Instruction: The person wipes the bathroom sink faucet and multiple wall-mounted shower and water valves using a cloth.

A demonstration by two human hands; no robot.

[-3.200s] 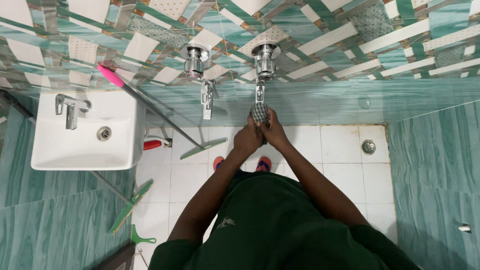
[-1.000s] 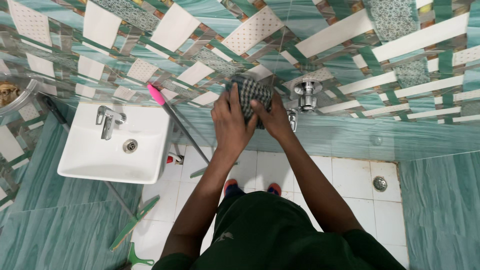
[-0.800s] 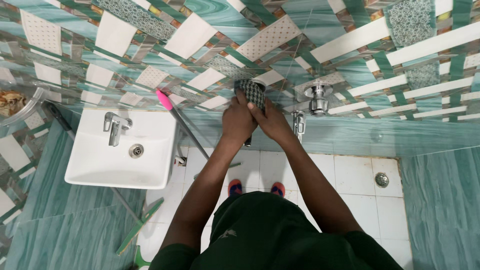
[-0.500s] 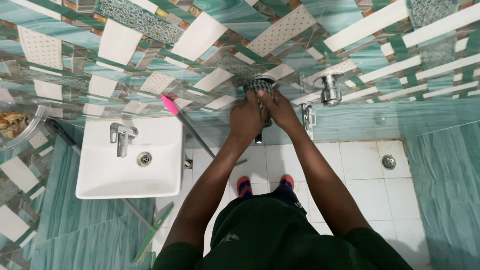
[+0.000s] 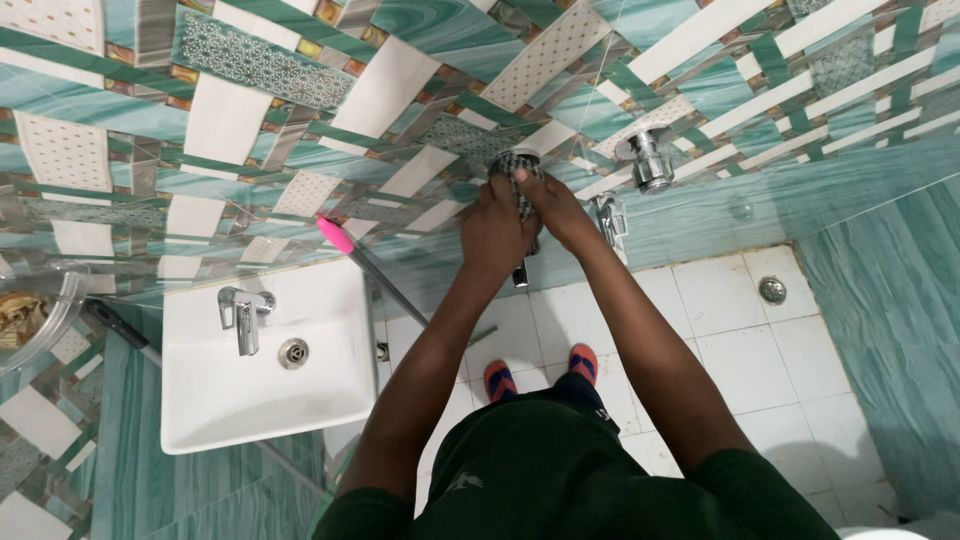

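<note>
Your left hand and right hand both close their fingers on a checked grey cloth, bunched over the left wall tap. A second chrome tap sits just to its right. White basin at lower left.

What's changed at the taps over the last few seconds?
Both hands, left hand and right hand, moved the checked cloth from the right tap to the left tap, where it is now wrapped. The grip on the cloth is unchanged; the squeegee stays leaning.
</note>
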